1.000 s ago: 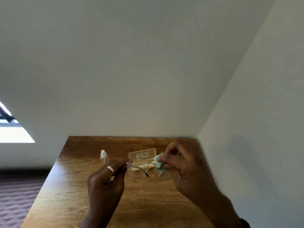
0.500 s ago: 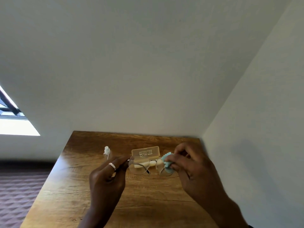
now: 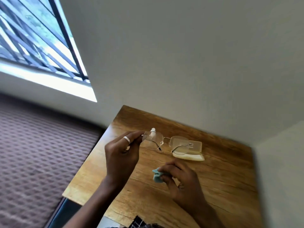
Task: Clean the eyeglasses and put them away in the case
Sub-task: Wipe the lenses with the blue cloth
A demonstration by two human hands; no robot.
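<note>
Left hand (image 3: 122, 155) pinches the eyeglasses (image 3: 165, 138) by the left hinge, up over the table (image 3: 222, 186). Right hand (image 3: 182, 180), bunching the teal cloth (image 3: 157, 176), has dropped off the lens it was rubbing half a second ago. The open case (image 3: 196, 145) sits just behind the glasses. The table's left edge runs under the left forearm, and wood stretches right to the wall.

The glasses (image 3: 165, 142), thin gold wire frame with clear lenses, are held level above the table (image 3: 222, 170), pinched at their left end by the left hand (image 3: 121, 155). The case (image 3: 195, 145), pale translucent plastic, lies open on the table behind the right lens. The teal cloth (image 3: 157, 176), crumpled, is pinched in the right hand (image 3: 181, 180), apart from the glasses. A white-capped bottle (image 3: 153, 130) stands behind the left lens
</note>
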